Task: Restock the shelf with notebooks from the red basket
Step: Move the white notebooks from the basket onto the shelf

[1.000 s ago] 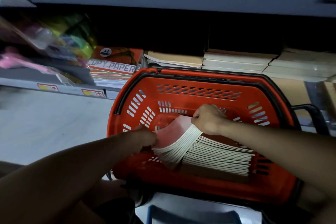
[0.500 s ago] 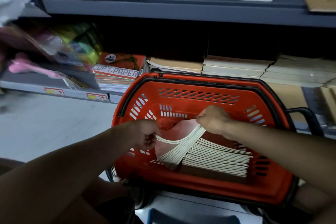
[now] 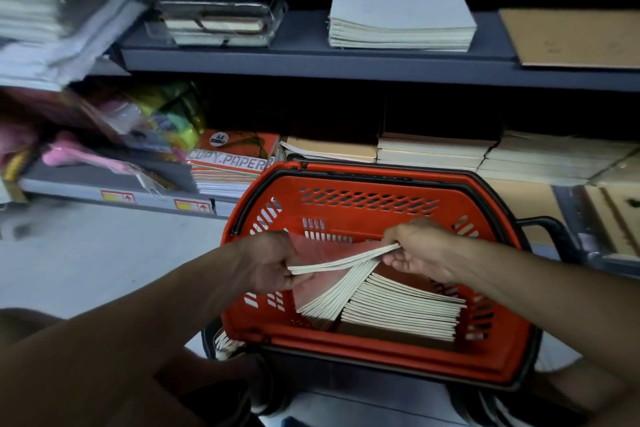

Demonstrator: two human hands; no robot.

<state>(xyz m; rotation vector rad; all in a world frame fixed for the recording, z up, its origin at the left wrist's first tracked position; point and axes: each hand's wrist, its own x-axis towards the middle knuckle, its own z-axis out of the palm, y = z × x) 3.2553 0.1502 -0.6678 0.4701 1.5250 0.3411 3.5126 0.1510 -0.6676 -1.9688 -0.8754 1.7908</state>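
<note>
Left hand (image 3: 273, 262) pinches one end of a thin bundle of notebooks (image 3: 341, 262), right hand (image 3: 420, 253) pinches the other, both fingers curled round it, bundle raised just above the remaining stack (image 3: 398, 312) inside the red basket (image 3: 346, 354). Judged light, thin and floppy: the held bundle bows between the grips, so support at both ends or under the spine looks advisable; smooth covers may slide apart. Count: one basket; held bundle perhaps three or four copies, stack roughly two dozen, edges too fine to count exactly. Shelf (image 3: 311, 61) behind carries several notebook piles
</note>
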